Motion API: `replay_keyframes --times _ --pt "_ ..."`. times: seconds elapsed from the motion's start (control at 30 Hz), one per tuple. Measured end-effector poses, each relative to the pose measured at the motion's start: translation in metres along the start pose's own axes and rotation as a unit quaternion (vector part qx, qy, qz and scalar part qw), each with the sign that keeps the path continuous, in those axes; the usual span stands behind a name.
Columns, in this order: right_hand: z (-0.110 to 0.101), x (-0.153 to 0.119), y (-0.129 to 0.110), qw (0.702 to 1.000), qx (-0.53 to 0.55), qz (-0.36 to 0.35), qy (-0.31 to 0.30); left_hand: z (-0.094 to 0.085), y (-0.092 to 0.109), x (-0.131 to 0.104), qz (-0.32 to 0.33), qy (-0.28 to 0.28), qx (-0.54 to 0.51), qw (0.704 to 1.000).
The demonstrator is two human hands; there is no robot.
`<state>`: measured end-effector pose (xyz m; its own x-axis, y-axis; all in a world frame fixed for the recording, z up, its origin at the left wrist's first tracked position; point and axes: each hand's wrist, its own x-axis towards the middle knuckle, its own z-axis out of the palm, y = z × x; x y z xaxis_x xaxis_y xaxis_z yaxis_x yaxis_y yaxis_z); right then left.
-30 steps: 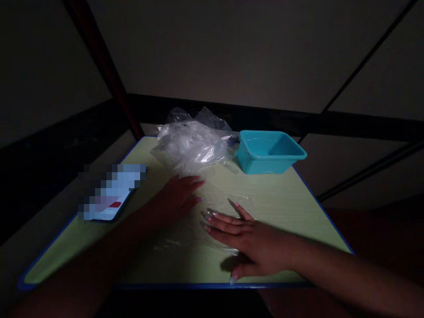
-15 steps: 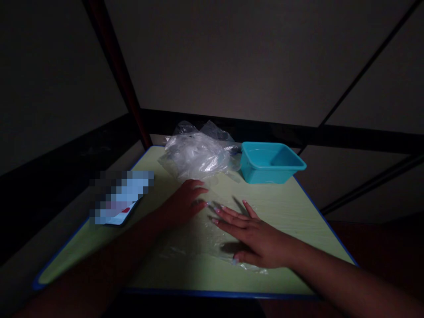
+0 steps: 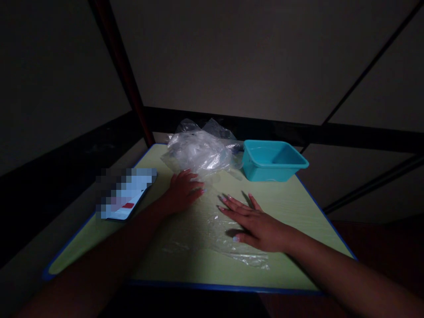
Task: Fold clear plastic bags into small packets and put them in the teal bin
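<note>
A clear plastic bag [image 3: 228,243] lies spread flat on the pale green table [image 3: 298,229], its crinkled edge shining toward the front right. My right hand [image 3: 253,221] rests palm down over the bag, fingers stretched and apart, holding nothing. On the left, my left hand [image 3: 185,191] is also palm down with its fingers spread, over the far part of the bag. How firmly either hand presses on the plastic I cannot tell. Just beyond my left hand sits a crumpled heap of clear plastic bags [image 3: 202,150].
A turquoise plastic basin [image 3: 274,170] stands at the back right of the table. A phone [image 3: 132,198] with a lit, partly blurred screen lies by the left edge. Dark wall panels [image 3: 232,57] rise behind the table, and its rim is blue.
Both hands have shifted a little away from me across the bag, and the left fingers have spread wider. The gap between the hands has grown slightly. The camera view has shifted slightly.
</note>
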<state>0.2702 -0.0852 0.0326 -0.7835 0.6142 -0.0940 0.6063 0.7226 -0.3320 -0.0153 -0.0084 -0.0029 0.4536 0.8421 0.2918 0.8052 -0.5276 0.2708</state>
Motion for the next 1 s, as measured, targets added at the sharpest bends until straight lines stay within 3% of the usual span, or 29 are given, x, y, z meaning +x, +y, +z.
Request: replay_keyframes --times 0.27,0.6,0.87,1.0 --pt "0.0 -0.001 -0.002 1.0 0.009 -0.003 0.0 -0.004 0.006 0.002 0.007 -0.06 -0.029 0.998" --pt "0.002 -0.002 -0.002 1.0 0.013 -0.017 0.009 -0.01 0.002 0.0 0.078 0.023 -0.17 0.982" --pt "-0.002 0.0 -0.006 0.999 0.02 0.023 0.028 -0.035 0.015 -0.003 -0.036 -0.022 -0.277 0.96" --pt "-0.002 0.002 -0.004 0.998 0.029 0.041 0.048 -0.046 0.018 -0.003 -0.031 -0.033 -0.283 0.958"
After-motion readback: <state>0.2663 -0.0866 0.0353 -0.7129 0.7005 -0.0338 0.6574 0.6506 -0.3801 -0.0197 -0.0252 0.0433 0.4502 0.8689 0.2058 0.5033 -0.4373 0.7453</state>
